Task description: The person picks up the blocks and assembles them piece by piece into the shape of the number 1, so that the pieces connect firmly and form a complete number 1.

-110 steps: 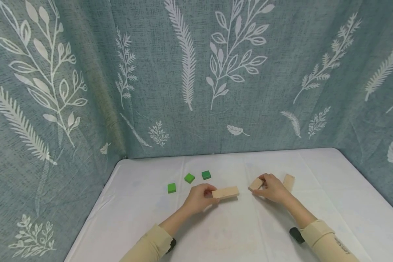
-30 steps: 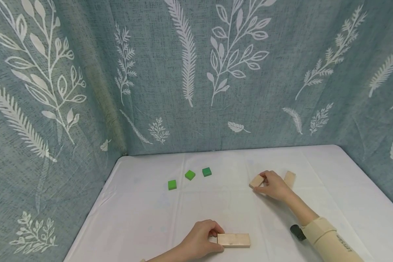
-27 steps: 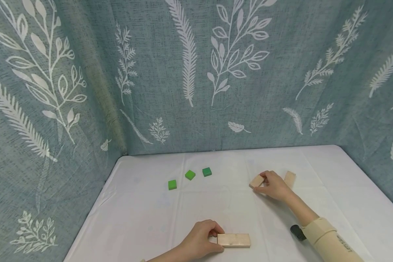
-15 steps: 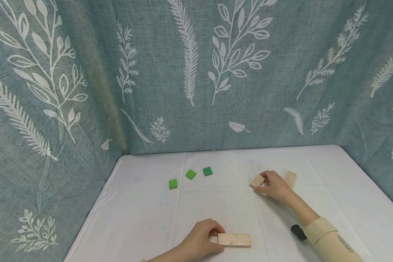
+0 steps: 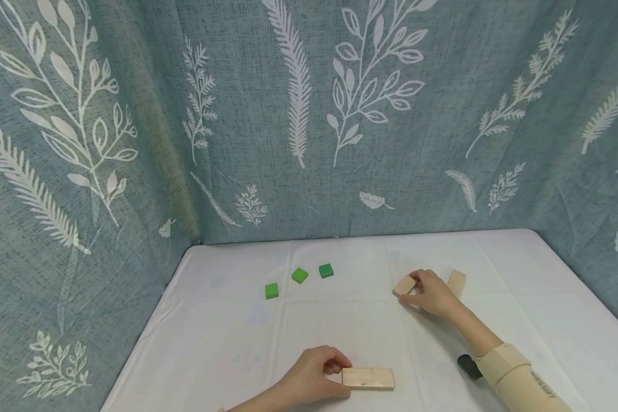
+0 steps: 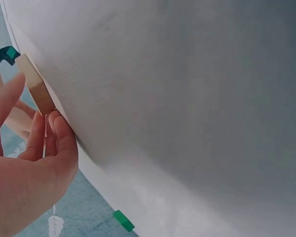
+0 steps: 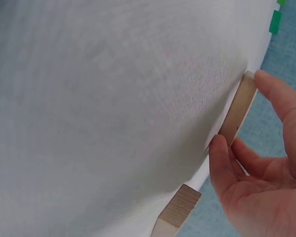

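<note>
- Up high goes the head camera, above and behind both grips, facing forward and down, widest and farthest off, catching left hand [image 5: 314, 375], right hand [image 5: 428, 293], white tablecloth [image 5: 319, 326] and leaf-print curtain [image 5: 309, 114] beyond!
- Left wrist now: right in close, low over the cloth, facing the fingertips, the horizon tipped steeply.
- Right wrist, just as near, just as low, tipped the other way, the hand at its right edge.
- Head and left wrist share the wooden block at the left grip [image 5: 368, 378].
- Head and right wrist share the wooden block at the right grip [image 5: 404, 285].
- Both wrist views catch curtain and green pieces [image 7: 275, 22]!
</note>
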Demonstrator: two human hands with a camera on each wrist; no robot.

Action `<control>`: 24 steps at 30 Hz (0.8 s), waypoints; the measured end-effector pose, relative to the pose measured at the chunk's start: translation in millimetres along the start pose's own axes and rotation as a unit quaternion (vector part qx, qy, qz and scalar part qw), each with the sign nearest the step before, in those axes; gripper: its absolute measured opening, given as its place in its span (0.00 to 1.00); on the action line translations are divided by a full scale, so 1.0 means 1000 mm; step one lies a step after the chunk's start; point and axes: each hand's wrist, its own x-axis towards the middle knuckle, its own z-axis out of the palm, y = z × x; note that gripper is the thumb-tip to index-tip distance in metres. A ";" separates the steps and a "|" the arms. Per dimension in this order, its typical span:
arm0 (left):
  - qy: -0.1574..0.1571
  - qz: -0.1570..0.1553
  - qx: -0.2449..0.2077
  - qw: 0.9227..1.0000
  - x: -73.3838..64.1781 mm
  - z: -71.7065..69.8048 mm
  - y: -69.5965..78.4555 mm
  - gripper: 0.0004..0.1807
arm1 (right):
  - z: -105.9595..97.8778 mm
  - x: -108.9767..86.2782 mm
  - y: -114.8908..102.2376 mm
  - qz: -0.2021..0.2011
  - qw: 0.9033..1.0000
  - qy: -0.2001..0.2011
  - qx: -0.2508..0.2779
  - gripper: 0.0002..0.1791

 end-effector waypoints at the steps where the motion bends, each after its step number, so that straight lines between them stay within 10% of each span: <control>1: 0.000 0.000 -0.004 1.000 0.000 -0.001 -0.001 0.16 | 0.000 0.000 0.000 0.003 1.000 -0.002 0.002 0.34; 24: 0.001 -0.025 -0.043 0.999 -0.004 -0.004 0.000 0.15 | -0.002 0.005 0.005 0.033 0.999 0.005 0.011 0.35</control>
